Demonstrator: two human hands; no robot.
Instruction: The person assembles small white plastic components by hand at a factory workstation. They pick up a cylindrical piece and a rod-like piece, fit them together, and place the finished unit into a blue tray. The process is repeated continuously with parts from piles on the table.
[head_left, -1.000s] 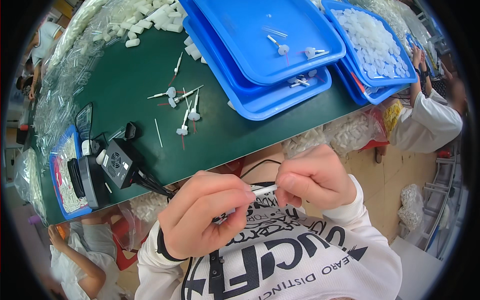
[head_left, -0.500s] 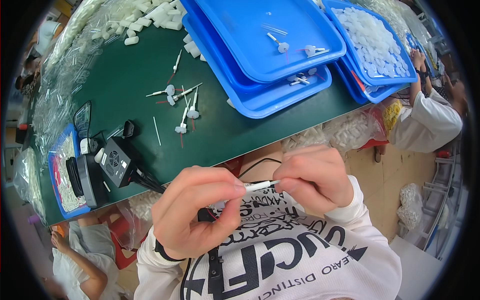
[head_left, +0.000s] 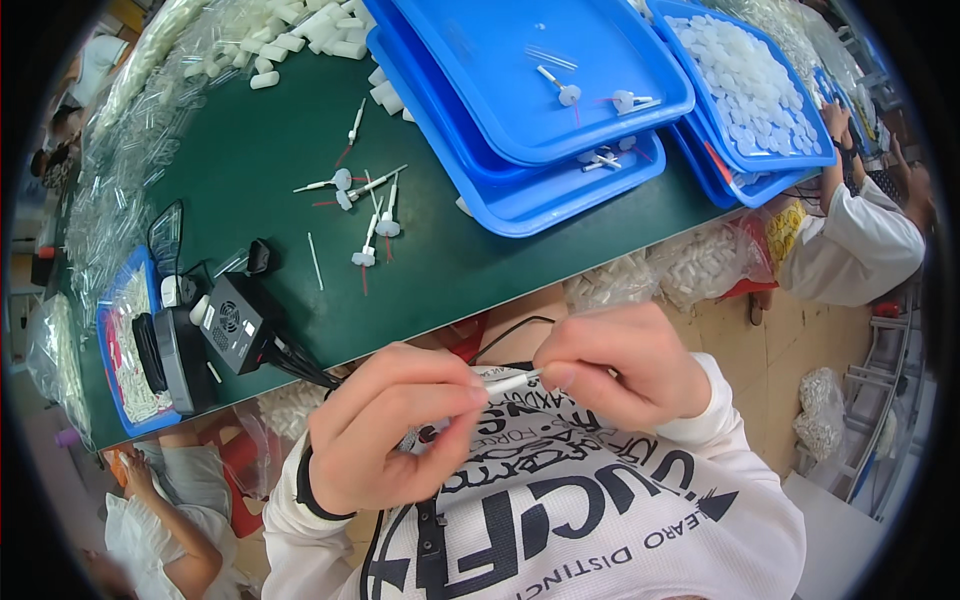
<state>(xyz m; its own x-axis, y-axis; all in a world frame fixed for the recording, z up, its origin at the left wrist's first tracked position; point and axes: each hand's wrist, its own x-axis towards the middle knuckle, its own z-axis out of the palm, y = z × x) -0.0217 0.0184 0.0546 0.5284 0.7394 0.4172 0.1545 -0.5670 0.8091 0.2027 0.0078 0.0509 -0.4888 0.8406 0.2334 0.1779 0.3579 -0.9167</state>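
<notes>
In front of my chest, my left hand pinches a short white plastic tube between thumb and fingertips. The tube lies nearly level, its right end pointing at my other hand. There my right hand pinches a thin greyish rod at the tube's right end; most of the rod is hidden by the fingers. Beyond my hands, several similar white tube pieces with frosted round caps and thin red strands lie on the green table. A single thin clear tube lies near them.
Stacked blue trays stand at the back, a few capped pieces in them. Another blue tray holds frosted discs. At left are a black box with a fan, cables and a blue bin. Clear tubes heap along the far left. Other people sit nearby.
My right hand has shifted slightly left and down, so less of the rod shows between it and the white tube. My left hand keeps its pinch and has moved a little lower.
</notes>
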